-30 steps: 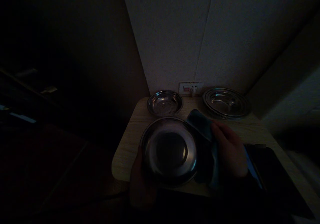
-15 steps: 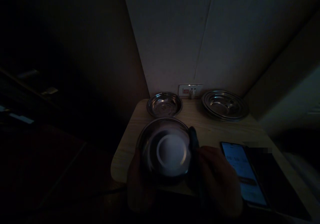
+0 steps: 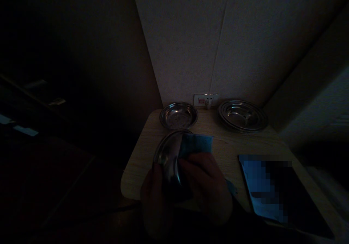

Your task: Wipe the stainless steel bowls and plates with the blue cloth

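The scene is dim. My left hand (image 3: 154,196) grips the near left rim of a round steel plate (image 3: 169,155), held just above the table's front edge. My right hand (image 3: 205,187) is closed on a blue cloth (image 3: 196,144) and presses it onto the plate's inner face, covering its right half. The fingers of both hands are wrapped round what they hold.
On the small wooden table (image 3: 226,146) a steel bowl (image 3: 178,115) stands at the back left and a stack of steel plates (image 3: 242,116) at the back right. A wall socket (image 3: 205,100) sits behind them. A lit phone (image 3: 261,186) lies at the right.
My right hand has carried the blue cloth from the plate's right side onto its inner face. The plate has tilted and its shiny centre is now covered.
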`<state>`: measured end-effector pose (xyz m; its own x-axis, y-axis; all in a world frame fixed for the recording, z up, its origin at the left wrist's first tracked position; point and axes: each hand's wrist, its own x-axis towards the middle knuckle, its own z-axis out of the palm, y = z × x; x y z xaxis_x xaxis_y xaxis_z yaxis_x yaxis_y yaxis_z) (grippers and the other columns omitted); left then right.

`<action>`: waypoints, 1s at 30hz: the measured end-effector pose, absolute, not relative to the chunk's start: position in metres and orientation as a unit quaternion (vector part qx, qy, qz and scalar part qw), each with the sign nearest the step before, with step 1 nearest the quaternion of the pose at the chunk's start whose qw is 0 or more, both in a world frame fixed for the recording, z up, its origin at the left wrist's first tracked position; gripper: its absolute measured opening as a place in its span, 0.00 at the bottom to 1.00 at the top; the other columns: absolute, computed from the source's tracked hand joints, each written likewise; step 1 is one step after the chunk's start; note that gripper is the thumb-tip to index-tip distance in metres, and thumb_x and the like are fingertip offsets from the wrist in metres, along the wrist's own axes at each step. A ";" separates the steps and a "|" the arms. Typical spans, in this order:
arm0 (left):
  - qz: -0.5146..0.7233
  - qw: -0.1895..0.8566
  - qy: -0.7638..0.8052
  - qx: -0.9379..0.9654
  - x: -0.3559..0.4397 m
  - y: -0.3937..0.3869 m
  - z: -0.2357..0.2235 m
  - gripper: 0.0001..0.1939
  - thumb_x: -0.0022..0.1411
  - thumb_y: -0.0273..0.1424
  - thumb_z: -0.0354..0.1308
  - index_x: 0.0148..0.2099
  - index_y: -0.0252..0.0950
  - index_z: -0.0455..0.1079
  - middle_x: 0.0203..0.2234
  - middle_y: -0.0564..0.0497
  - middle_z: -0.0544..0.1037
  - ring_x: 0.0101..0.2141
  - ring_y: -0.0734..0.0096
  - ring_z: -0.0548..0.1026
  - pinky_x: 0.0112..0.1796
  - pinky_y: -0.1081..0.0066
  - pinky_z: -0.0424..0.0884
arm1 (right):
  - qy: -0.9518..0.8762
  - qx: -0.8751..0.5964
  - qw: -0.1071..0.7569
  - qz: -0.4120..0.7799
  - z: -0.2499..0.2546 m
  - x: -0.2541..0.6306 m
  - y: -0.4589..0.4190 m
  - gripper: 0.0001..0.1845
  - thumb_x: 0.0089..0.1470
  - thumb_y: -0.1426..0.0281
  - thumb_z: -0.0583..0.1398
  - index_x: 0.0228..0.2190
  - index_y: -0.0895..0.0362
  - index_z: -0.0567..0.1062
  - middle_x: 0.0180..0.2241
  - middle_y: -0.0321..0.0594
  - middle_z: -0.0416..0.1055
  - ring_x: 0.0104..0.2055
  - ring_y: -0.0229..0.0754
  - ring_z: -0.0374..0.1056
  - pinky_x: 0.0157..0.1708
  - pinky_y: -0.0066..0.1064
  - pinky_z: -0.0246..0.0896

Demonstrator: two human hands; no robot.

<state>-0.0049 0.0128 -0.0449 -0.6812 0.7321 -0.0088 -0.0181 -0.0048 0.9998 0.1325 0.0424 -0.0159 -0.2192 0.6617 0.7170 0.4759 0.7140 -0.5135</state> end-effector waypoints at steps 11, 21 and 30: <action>0.567 0.294 0.707 0.305 0.024 0.017 -0.001 0.16 0.53 0.43 0.54 0.27 0.36 0.74 0.22 0.49 0.78 0.26 0.65 0.75 0.27 0.71 0.71 | -0.712 -0.404 0.558 0.135 -0.013 0.131 0.045 0.11 0.58 0.74 0.54 0.40 0.53 0.74 0.34 0.41 0.67 0.35 0.39 0.66 0.31 0.28 0.65; 0.549 0.311 0.695 0.345 0.021 0.008 -0.008 0.20 0.46 0.49 0.58 0.25 0.35 0.75 0.21 0.47 0.78 0.25 0.61 0.76 0.26 0.71 0.73 | -0.781 -0.358 0.501 0.102 0.010 0.154 0.068 0.11 0.57 0.74 0.54 0.40 0.56 0.74 0.34 0.42 0.69 0.36 0.41 0.65 0.33 0.30 0.65; 0.552 0.278 0.703 0.352 0.025 0.004 -0.013 0.18 0.49 0.46 0.56 0.26 0.36 0.75 0.21 0.48 0.78 0.24 0.64 0.76 0.25 0.72 0.71 | -0.784 -0.355 0.490 0.140 0.008 0.162 0.065 0.11 0.57 0.74 0.54 0.40 0.55 0.74 0.35 0.42 0.70 0.38 0.41 0.65 0.34 0.31 0.65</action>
<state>0.0246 0.0035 -0.0128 -0.5969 0.8023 -0.0030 0.1877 0.1434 0.9717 0.1618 0.0654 0.0079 -0.2684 0.6938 0.6683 0.4192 0.7087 -0.5674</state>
